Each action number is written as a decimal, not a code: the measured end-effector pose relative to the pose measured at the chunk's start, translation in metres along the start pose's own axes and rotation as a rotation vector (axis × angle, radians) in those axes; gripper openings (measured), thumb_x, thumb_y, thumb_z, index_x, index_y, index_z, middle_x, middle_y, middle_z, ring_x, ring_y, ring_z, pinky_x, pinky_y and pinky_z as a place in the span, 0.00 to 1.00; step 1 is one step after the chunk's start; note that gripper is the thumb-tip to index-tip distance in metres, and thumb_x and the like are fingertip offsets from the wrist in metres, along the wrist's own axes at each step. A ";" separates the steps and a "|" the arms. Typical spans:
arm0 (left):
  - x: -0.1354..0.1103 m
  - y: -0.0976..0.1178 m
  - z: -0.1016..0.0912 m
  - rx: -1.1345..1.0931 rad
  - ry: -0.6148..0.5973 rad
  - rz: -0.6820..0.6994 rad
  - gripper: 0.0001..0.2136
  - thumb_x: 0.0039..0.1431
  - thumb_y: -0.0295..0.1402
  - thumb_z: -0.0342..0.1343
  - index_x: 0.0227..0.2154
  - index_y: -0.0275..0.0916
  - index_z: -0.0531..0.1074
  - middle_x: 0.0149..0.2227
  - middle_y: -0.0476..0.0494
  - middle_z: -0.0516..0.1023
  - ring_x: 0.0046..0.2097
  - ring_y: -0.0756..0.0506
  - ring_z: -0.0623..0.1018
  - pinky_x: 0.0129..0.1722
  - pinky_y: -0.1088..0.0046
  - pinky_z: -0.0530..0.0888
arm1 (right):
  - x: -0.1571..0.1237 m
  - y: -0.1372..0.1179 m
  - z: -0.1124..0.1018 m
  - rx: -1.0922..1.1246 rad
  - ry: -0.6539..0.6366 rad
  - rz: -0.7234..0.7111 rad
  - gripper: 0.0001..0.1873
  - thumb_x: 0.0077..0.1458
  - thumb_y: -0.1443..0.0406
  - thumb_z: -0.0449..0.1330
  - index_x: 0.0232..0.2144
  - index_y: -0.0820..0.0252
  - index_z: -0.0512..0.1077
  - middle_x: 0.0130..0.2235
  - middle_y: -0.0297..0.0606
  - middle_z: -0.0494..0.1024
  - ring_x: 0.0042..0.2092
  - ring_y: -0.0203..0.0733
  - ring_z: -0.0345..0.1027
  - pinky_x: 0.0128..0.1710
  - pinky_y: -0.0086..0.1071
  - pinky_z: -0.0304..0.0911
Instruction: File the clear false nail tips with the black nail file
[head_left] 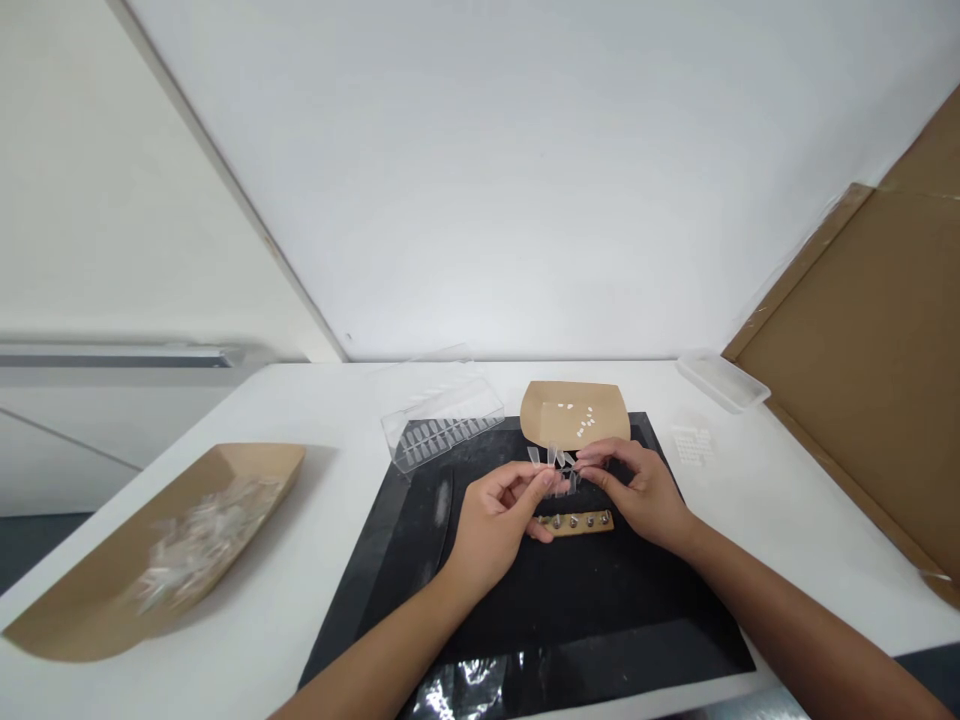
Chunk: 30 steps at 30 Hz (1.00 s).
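Over a black mat (525, 600) my two hands meet around a strip of clear plastic nail tips (553, 460). My left hand (499, 510) pinches the strip from the left with thumb and fingers closed. From the right, my right hand (637, 490) pinches the same strip. Just below the hands lies a small tan bar with several metal studs (576, 522). A brown paper tray (574, 412) holding a few small white pieces sits just beyond the hands.
A clear plastic compartment box (442, 420) stands at the mat's back left. A large brown paper tray (161, 545) with clear tips is at the left. At the back right are a white plastic tray (721, 380), a white dotted sheet (691, 446), and cardboard (870, 360).
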<state>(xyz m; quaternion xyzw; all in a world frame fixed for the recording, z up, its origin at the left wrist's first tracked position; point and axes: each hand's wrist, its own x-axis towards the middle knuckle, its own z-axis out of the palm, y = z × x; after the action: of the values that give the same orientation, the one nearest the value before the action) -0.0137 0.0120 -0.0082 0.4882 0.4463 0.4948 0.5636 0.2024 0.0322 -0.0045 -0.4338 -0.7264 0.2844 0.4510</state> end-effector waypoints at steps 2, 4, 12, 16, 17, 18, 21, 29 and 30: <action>0.000 0.001 0.000 -0.008 0.003 0.002 0.21 0.58 0.47 0.68 0.41 0.32 0.81 0.39 0.34 0.87 0.36 0.38 0.88 0.20 0.73 0.83 | 0.000 0.000 0.000 -0.028 0.010 -0.005 0.07 0.64 0.61 0.67 0.44 0.49 0.81 0.41 0.34 0.85 0.43 0.44 0.78 0.51 0.42 0.71; -0.001 0.001 0.001 -0.015 0.008 0.003 0.21 0.57 0.48 0.68 0.41 0.32 0.81 0.39 0.34 0.87 0.38 0.36 0.88 0.21 0.73 0.83 | 0.001 0.000 0.000 -0.040 0.002 -0.018 0.07 0.64 0.62 0.67 0.44 0.49 0.81 0.42 0.34 0.85 0.43 0.44 0.78 0.51 0.42 0.71; 0.002 0.000 0.000 -0.018 0.079 0.026 0.22 0.56 0.48 0.69 0.42 0.32 0.81 0.39 0.34 0.87 0.46 0.32 0.87 0.20 0.73 0.84 | 0.005 0.007 -0.001 -0.140 0.045 -0.085 0.09 0.67 0.61 0.62 0.48 0.50 0.78 0.50 0.38 0.83 0.53 0.48 0.76 0.56 0.45 0.70; 0.003 -0.001 -0.003 0.007 0.110 0.063 0.21 0.56 0.47 0.69 0.42 0.32 0.81 0.40 0.34 0.87 0.46 0.32 0.87 0.19 0.73 0.82 | 0.005 0.011 -0.004 -0.233 0.060 -0.136 0.14 0.68 0.61 0.61 0.54 0.49 0.75 0.55 0.40 0.80 0.59 0.50 0.72 0.60 0.49 0.67; 0.004 -0.001 -0.004 0.017 0.113 0.071 0.21 0.57 0.47 0.69 0.42 0.32 0.81 0.40 0.35 0.87 0.45 0.32 0.87 0.18 0.74 0.82 | 0.005 0.012 -0.005 -0.254 0.055 -0.151 0.15 0.68 0.61 0.61 0.56 0.48 0.74 0.56 0.40 0.80 0.59 0.50 0.72 0.60 0.49 0.66; 0.004 -0.001 -0.004 0.026 0.112 0.078 0.21 0.57 0.47 0.68 0.42 0.33 0.81 0.40 0.35 0.87 0.44 0.33 0.87 0.17 0.74 0.81 | 0.005 0.012 -0.005 -0.274 0.050 -0.171 0.17 0.68 0.61 0.61 0.57 0.48 0.72 0.56 0.41 0.79 0.60 0.51 0.71 0.61 0.50 0.66; 0.004 -0.001 -0.004 0.052 0.110 0.093 0.20 0.58 0.47 0.68 0.42 0.33 0.81 0.40 0.36 0.87 0.38 0.36 0.88 0.16 0.75 0.80 | 0.004 0.010 -0.006 -0.316 0.006 -0.244 0.18 0.68 0.61 0.62 0.59 0.48 0.71 0.56 0.41 0.80 0.60 0.51 0.72 0.61 0.50 0.64; -0.002 -0.001 -0.002 0.094 0.002 0.177 0.15 0.62 0.44 0.65 0.42 0.36 0.82 0.35 0.43 0.85 0.19 0.52 0.77 0.14 0.79 0.76 | 0.004 0.002 -0.003 -0.244 -0.135 -0.204 0.16 0.71 0.58 0.58 0.59 0.48 0.71 0.52 0.39 0.82 0.51 0.48 0.76 0.58 0.49 0.62; -0.003 -0.001 -0.002 0.094 -0.005 0.194 0.15 0.63 0.44 0.65 0.42 0.36 0.82 0.35 0.43 0.84 0.20 0.52 0.78 0.14 0.79 0.76 | 0.004 0.002 -0.004 -0.244 -0.150 -0.195 0.16 0.71 0.58 0.58 0.58 0.47 0.72 0.52 0.39 0.81 0.52 0.49 0.75 0.58 0.49 0.62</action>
<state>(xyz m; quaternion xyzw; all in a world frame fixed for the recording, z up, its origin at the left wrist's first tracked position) -0.0156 0.0094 -0.0088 0.5560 0.4184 0.5245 0.4907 0.2055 0.0363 -0.0026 -0.3905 -0.8257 0.1806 0.3648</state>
